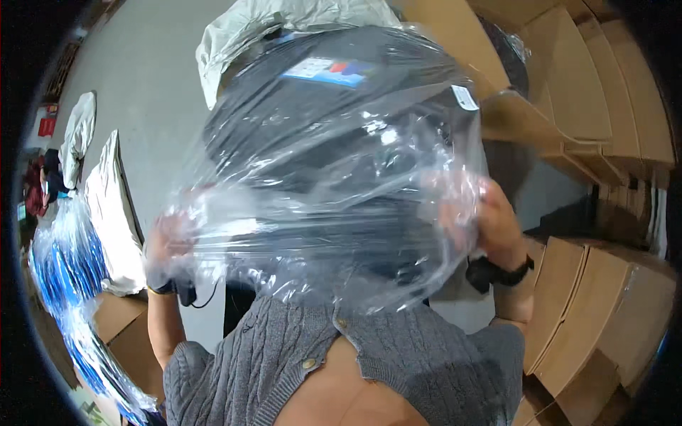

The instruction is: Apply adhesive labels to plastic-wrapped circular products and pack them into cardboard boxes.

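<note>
Clear bag (pixel 320 213), dark item (pixel 298 138) inside, in 2 hands (pixel 172 238) (pixel 497 224).

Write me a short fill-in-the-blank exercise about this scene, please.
The left hand and right hand hold a dark bundle wrapped in clear ____.
The person's knitted cardigan is coloured ____.
A black strap circles the right ____.
The wrapped goods at left are coloured ____.
Missing words: plastic; grey; wrist; blue.
</note>
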Available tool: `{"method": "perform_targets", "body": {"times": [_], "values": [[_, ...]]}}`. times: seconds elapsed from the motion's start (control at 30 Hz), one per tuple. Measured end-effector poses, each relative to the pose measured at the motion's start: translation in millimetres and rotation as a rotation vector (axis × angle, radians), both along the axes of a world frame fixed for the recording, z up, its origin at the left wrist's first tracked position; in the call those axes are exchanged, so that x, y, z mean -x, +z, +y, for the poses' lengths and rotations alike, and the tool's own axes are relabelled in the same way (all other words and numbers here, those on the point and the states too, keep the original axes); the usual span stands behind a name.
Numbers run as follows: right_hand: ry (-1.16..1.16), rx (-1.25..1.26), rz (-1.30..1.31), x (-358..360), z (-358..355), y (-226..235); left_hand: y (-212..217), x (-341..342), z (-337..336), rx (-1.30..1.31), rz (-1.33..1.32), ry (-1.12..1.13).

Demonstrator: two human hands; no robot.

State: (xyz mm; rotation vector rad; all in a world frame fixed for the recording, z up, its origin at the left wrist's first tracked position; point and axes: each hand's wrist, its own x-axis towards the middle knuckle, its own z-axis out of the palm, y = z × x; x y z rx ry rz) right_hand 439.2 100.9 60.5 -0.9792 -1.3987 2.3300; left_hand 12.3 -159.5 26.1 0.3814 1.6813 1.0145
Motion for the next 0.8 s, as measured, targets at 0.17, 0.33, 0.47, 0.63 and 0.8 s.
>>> {"method": "perform_targets", "body": {"times": [0.17, 0.33, 0.47, 0.63, 0.8], "values": [[0.486, -0.106, -0.106, -17.0, -42.0, -23.2, -68.9, 65.1, -39.5, 0.633, 0.459, -0.714], [0.659, -0.126, -0.198, -44.9, -74.9, -83.7, -10.7, 11.2, 41.1, 0.188, 1.242, -0.746], [0.538, 0.035, -0.095, -61.0, -64.6, -113.3, -0.7, -74.9, 109.0, -0.218, 1.073, -1.013], [0.001, 0.203, -0.145, -88.6, -38.0, -157.1, -19.9, -82.8, 81.3, -0.03, 0.98, -1.24], [-0.568, 0.174, -0.348, -136.9, -13.0, -301.3, 9.7, -59.8, 99.5, 0.082, 0.879, -0.817]]}}
